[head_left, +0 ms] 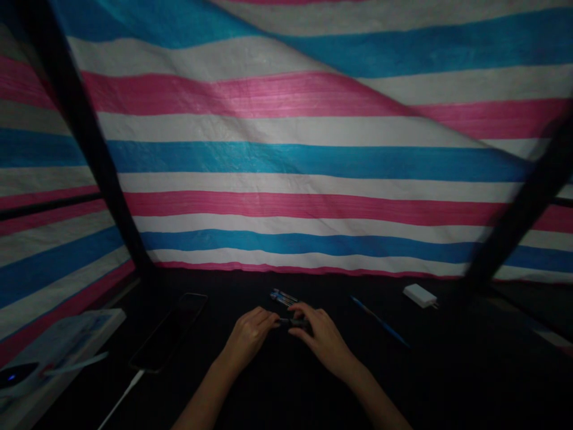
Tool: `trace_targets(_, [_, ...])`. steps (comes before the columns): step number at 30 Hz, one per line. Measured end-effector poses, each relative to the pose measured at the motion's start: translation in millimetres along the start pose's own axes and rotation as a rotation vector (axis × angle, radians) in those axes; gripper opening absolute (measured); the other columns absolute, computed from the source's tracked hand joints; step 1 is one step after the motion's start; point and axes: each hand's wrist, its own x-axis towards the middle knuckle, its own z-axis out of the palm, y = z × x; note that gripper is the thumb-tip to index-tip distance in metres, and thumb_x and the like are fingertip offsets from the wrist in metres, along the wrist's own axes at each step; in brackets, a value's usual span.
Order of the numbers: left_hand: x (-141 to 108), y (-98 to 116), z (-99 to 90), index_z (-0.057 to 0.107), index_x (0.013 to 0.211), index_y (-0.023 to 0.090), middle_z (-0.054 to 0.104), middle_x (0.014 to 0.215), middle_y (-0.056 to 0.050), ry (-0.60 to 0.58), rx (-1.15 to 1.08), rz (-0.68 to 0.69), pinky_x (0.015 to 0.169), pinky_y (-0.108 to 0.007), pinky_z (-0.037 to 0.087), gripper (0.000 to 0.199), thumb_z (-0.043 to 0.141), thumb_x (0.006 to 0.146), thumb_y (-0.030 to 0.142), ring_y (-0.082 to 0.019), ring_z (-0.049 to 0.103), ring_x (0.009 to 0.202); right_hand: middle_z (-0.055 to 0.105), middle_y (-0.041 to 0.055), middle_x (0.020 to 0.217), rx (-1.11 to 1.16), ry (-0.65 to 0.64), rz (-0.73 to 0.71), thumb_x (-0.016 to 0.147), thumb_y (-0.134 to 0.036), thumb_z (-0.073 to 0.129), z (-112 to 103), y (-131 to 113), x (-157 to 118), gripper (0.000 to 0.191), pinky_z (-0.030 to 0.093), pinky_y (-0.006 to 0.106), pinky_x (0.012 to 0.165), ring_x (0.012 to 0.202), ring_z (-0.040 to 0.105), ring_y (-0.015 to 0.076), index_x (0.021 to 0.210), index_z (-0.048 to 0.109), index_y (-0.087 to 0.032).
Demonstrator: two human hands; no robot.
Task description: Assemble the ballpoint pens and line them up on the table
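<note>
My left hand (253,329) is closed, its fingertips pinching the left end of a small, slim dark object (296,323). Around the thicker right part of the same object, my right hand (323,335) has its thumb and fingers closed. The object lies level between the two hands, just above the black table; in the dim light its kind cannot be made out. Right behind the fingers, several slim pen-like sticks (283,297) with blue and silvery parts lie together. A long, thin blue pen-like stick (379,320) lies at a slant to the right of my right hand.
A dark phone (170,333) with a white cable (122,397) lies on the left. Further left is a pale box or thick book (85,334) bearing a dark device (18,376) with a blue light. A white charger (419,295) lies back right. Dark poles and a striped sheet (286,161) enclose the table.
</note>
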Motion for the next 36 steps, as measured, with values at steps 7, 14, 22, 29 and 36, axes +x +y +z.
trace_targets(7, [-3.3, -2.4, 5.0, 0.056, 0.094, 0.013, 0.062, 0.076, -0.004, 0.175, 0.093, 0.168, 0.064, -0.026, 0.048, 0.016, 0.041, 0.088, 0.016, -0.013, 0.056, 0.07, 0.065, 0.0022, 0.073, -0.084, -0.083, 0.06, 0.089, -0.025, 0.028, 2.4, -2.2, 0.8, 0.038, 0.036, 0.026, 0.067, 0.069, 0.057, 0.0141, 0.076, 0.062, -0.019])
trace_targets(14, [-1.7, -2.0, 5.0, 0.055, 0.097, 0.012, 0.063, 0.079, -0.005, 0.254, 0.083, 0.196, 0.066, -0.026, 0.051, 0.016, 0.043, 0.086, 0.012, -0.013, 0.059, 0.073, 0.064, 0.0006, 0.094, -0.044, -0.007, -0.058, 0.085, -0.032, 0.044, -2.1, -7.0, -2.5, 0.021, 0.032, 0.029, 0.082, 0.085, 0.055, 0.0147, 0.096, 0.058, -0.022])
trace_targets(22, [-6.7, -3.6, 7.6, 0.054, 0.103, 0.011, 0.064, 0.086, -0.008, 0.224, 0.164, 0.265, 0.068, -0.03, 0.052, 0.021, 0.039, 0.087, 0.011, -0.016, 0.059, 0.079, 0.064, -0.0006, 0.072, -0.036, -0.136, 0.091, 0.088, -0.033, 0.034, 0.3, 0.3, -2.4, 0.031, 0.035, 0.027, 0.072, 0.074, 0.055, 0.0153, 0.082, 0.063, -0.022])
trace_targets(29, [-0.7, 6.6, 8.0, 0.051, 0.106, 0.014, 0.062, 0.089, -0.007, 0.062, 0.077, 0.22, 0.071, -0.027, 0.05, 0.022, 0.036, 0.089, 0.015, -0.014, 0.058, 0.081, 0.058, 0.0043, 0.112, -0.037, -0.111, -0.027, 0.086, -0.029, 0.038, 10.9, -7.1, -5.6, 0.037, 0.035, 0.031, 0.087, 0.098, 0.053, 0.0174, 0.122, 0.044, -0.024])
trace_targets(36, [2.6, 1.0, 2.7, 0.034, 0.124, 0.018, 0.043, 0.123, -0.011, -0.007, 0.11, -0.097, 0.093, -0.044, 0.036, 0.053, 0.053, 0.08, 0.041, -0.026, 0.04, 0.112, 0.058, 0.0071, 0.109, -0.213, 0.03, 0.019, 0.081, -0.007, 0.029, 9.8, 13.1, -3.0, 0.046, 0.038, 0.029, 0.085, 0.097, 0.053, 0.0156, 0.123, 0.044, -0.019])
